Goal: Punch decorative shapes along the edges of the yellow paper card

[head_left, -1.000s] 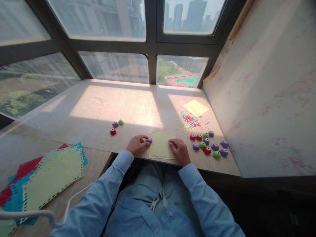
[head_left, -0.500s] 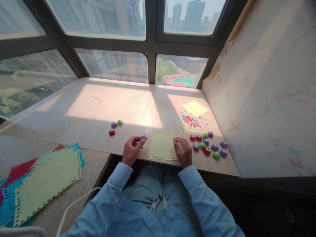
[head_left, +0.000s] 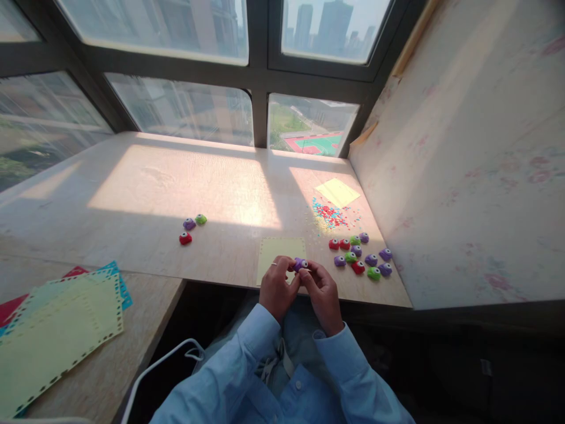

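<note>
Between my two hands is a small purple craft hole punch [head_left: 301, 264] with a round white-and-black spot like an eye. My left hand [head_left: 279, 287] is closed on its left side. My right hand [head_left: 323, 290] pinches it from the right with thumb and fingers. Underneath, by the table's front edge, lies a pale yellow sheet of paper [head_left: 273, 248] with holes along its edges; my hands cover its lower right part. The underside of the punch is hidden by my fingers.
Several red, green and purple punches [head_left: 358, 267] stand at the right. Three more [head_left: 185, 238] are at the left. Confetti [head_left: 331, 215] lies near another yellow sheet [head_left: 338, 192]. Punched colored sheets [head_left: 79, 330] overlap at far left, near a white cable [head_left: 145, 371].
My left hand has brought the purple punch rightward over the yellow sheet. My right hand has come in from the sheet's right edge and taken hold too. The view has shifted slightly.
</note>
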`<state>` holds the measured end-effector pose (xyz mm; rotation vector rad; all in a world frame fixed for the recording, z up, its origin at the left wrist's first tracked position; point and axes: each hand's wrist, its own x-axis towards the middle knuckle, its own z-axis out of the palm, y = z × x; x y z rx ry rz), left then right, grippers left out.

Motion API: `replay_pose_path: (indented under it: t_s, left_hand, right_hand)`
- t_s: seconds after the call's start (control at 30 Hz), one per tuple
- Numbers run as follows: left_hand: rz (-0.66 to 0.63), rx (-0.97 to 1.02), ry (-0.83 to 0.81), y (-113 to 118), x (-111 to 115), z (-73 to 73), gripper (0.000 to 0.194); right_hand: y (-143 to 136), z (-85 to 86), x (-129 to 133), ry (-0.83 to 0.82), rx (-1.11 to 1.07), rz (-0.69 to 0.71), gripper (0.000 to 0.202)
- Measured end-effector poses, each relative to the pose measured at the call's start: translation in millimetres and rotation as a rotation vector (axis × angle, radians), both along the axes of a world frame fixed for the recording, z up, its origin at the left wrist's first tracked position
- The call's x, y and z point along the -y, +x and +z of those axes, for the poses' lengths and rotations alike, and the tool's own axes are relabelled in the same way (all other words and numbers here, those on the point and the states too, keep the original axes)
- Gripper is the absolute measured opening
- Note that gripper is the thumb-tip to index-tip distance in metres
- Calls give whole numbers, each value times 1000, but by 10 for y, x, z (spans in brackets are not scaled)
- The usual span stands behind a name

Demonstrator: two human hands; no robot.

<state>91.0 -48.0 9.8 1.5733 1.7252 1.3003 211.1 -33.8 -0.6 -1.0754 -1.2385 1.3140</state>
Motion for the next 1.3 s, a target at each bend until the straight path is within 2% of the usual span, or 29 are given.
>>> replay_pose_path:
  t_s: [0.13, 0.23, 0.4, 0.5, 0.57, 0.67, 0.73, 0.9, 1.07, 1.3]
  left_hand:
    - [-105, -80, 43, 24, 53, -48, 4]
    - [-169, -139, 77, -5, 82, -58, 6]
    - [-212, -216, 62, -188, -60, -13, 16]
    - [-228, -296, 8, -321, -252, 23, 35]
    - [-286, -351, -19, -375, -380, 23, 52]
    - [-380, -439, -102, -396, -515, -33, 82]
    - [-410, -499, -151, -392, -553, -96, 91]
    - [-388, -559, -101, -412, -533, -225, 79]
    - [-374, -541, -10, -450, -512, -261, 66]
    - [-375, -531, 40, -455, -505, -290, 71]
  right_hand:
    - [37, -47, -29, -49, 1, -81, 39]
    - [85, -79, -54, -66, 15, -86, 42]
    - [268, -103, -169, 33, 210, -90, 43]
    - [416, -117, -312, 170, 417, -93, 39]
    - [493, -125, -424, 282, 560, -68, 36]
    - [547, -139, -578, 443, 726, 12, 32]
    - [549, -152, -650, 495, 802, 62, 32]
    - [523, -183, -728, 517, 901, 120, 34]
    - [505, -196, -797, 529, 866, 144, 34]
    - [506, -199, -887, 536, 771, 200, 33]
